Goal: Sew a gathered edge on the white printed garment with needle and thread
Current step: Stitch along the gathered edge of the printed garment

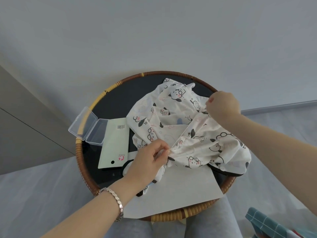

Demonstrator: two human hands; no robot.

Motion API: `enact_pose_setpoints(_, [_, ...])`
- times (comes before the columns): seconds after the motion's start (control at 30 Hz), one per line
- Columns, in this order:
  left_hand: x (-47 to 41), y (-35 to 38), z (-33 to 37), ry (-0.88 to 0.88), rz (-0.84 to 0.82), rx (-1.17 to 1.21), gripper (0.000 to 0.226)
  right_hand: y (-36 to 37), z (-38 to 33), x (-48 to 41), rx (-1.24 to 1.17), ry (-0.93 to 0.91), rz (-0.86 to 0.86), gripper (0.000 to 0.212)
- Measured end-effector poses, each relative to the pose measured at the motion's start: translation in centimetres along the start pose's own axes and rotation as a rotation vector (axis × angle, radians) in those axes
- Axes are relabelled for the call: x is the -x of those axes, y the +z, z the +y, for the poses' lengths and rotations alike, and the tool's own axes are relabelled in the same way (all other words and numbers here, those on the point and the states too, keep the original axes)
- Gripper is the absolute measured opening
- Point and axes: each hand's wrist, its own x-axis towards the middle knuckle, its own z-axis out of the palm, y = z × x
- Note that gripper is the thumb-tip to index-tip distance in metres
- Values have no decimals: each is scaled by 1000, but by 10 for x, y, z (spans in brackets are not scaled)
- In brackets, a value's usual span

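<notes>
In front of you, filling the centre of the frame, a round tray (80, 162) with a wound rattan rim and a dark floor holds everything. The white printed garment (193, 121) is the largest thing in it. It lies crumpled over the right half, its long axis running from the upper centre of the tray down to the lower right. One gathered edge is drawn to a point toward the left, and a loose end trails down toward the lower centre.

A white sheet of paper (185, 189) lies under the garment's lower part and reaches over the near rim. To its left a pale green card (115, 145) with a barcode lies flat, long side running up and down the frame. A clear plastic box (89, 126) sits open at the card's upper left. Its lid is laid back over the rim, and nothing can be seen inside it.

Your left hand (149, 160), with a metal bracelet (116, 201) on its wrist, pinches the bunched fabric between thumb and fingertips just left of the tray's centre. Your right hand (223, 107) is raised at the tray's upper right edge, fingers curled tight and thumb pressed against forefinger. A thin pale thread (181, 136) stretches taut on a diagonal from the pinched gathers up toward it. The needle is too small to make out.

Grey trouser legs (211, 224) show at the bottom edge, and a teal checked cloth (267, 224) lies in the lower right corner.
</notes>
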Motion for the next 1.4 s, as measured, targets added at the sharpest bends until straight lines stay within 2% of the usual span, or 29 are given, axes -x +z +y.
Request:
enact_pose_setpoints(0.07, [1, -1, 1, 4, 6, 9, 14, -3, 0, -1, 44, -23, 18, 23])
enact_pose_setpoints(0.13, [1, -1, 2, 3, 3, 6, 15, -7, -9, 14, -105, -195, -86, 21])
enact_pose_setpoints(0.2, [1, -1, 2, 1, 0, 9, 12, -13, -22, 40, -351, -398, -378, 20])
enact_pose_setpoints(0.27, [1, -1, 2, -3, 8, 21, 11, -14, -31, 60, -394, -501, -708, 18])
enact_pose_setpoints(0.33, [2, -1, 3, -3, 11, 26, 13, -8, -32, 66, -316, -505, -859, 19])
enact_pose_setpoints(0.4, [3, -1, 4, -1, 6, 23, 15, -2, -29, 65, -276, -478, -882, 19])
enact_pose_setpoints(0.5, [4, 0, 5, 3, 2, 15, 11, 2, -25, 64, -337, -450, -822, 16])
enact_pose_setpoints(0.63, [4, 0, 7, 12, 5, 20, 11, 3, -24, 61, -374, -425, -592, 18])
enact_pose_setpoints(0.77, [5, -2, 9, 29, -7, -9, 16, 0, -15, 46, -195, -344, -341, 20])
enact_pose_setpoints(0.83, [4, -3, 10, 32, -7, -19, 17, -2, -11, 40, -116, -321, -268, 24])
enact_pose_setpoints(0.93, [3, -4, 13, 36, -31, -15, 17, 3, -12, 40, 68, -365, -205, 27])
enact_pose_setpoints(1.13, [7, -7, 11, 30, -35, 3, 15, 10, -12, 44, -5, -365, -202, 25])
enact_pose_setpoints(1.27, [11, -9, 6, 55, -75, -49, 20, 12, 2, 31, 116, -251, -81, 26])
enact_pose_setpoints(1.4, [12, -9, 5, 44, -74, -41, 20, 14, 14, 23, 218, -161, -49, 22])
